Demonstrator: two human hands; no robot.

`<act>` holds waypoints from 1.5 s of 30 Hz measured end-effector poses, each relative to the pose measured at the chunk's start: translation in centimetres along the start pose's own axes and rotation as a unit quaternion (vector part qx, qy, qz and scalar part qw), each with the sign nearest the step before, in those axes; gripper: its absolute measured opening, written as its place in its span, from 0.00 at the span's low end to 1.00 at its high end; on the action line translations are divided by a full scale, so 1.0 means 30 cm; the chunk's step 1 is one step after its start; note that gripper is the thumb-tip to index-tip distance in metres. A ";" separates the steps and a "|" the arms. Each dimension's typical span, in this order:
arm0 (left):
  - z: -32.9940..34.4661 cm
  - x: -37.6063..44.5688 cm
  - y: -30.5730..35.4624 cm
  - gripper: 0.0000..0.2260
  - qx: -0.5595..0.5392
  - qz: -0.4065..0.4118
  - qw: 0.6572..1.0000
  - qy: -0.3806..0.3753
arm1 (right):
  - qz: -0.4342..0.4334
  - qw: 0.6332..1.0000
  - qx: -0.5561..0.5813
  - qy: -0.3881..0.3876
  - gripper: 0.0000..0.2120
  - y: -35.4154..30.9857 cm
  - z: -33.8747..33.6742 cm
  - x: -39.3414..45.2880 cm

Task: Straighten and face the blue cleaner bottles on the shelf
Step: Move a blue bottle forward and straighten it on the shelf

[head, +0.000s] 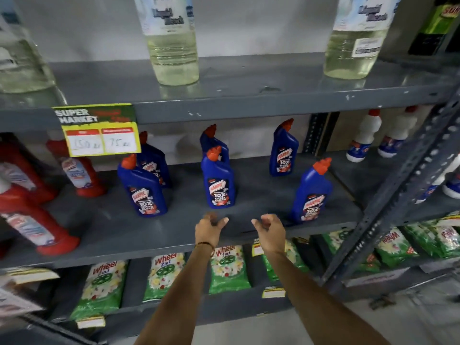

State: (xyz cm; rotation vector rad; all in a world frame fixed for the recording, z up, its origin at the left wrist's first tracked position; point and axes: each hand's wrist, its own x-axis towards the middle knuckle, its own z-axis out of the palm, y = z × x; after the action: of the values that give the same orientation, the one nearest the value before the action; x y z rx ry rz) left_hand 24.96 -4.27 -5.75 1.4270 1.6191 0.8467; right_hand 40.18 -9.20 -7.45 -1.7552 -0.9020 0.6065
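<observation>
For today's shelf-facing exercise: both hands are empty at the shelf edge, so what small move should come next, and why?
Probably the right hand should reach for the front right blue bottle. It stands nearest that hand and further forward than the front middle bottle, so the front row looks uneven. The left hand is empty too.

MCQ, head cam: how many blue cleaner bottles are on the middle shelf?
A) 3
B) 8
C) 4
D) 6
D: three stand in a front row, front-left bottle, front-middle bottle and front-right bottle, and three stand behind them, back-left bottle, back-middle bottle and back-right bottle. The left hand and right hand hover at the shelf edge, each grip empty.
</observation>
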 end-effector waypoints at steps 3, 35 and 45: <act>-0.073 0.040 -0.017 0.23 -0.015 -0.007 1.000 0.005 | 0.020 0.999 0.012 -0.026 0.17 -0.054 0.068 -0.008; -0.094 0.224 0.019 0.18 -0.122 0.073 0.985 -0.099 | -0.006 0.968 0.119 -0.221 0.24 -0.123 0.249 0.192; -0.105 0.085 -0.033 0.14 -0.136 0.079 0.982 -0.101 | -0.020 0.975 0.075 -0.209 0.22 -0.105 0.179 0.051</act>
State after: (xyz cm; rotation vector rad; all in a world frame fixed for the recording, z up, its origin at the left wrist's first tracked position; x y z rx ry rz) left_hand 21.62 -1.82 -5.52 1.4076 1.2022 0.9407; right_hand 36.12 -4.35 -6.32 -1.4937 -1.1410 1.0148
